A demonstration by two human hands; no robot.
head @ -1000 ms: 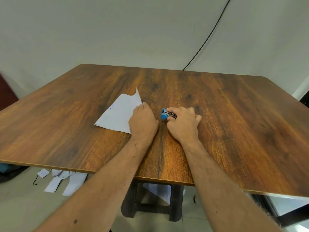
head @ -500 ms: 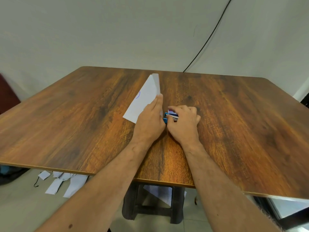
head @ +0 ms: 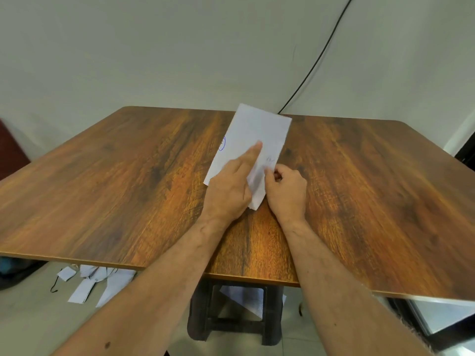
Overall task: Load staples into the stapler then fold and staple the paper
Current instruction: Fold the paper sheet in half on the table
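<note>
White paper [head: 259, 129] between both hands

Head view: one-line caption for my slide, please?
Left hand and right hand hold the paper over the wooden table.
</note>
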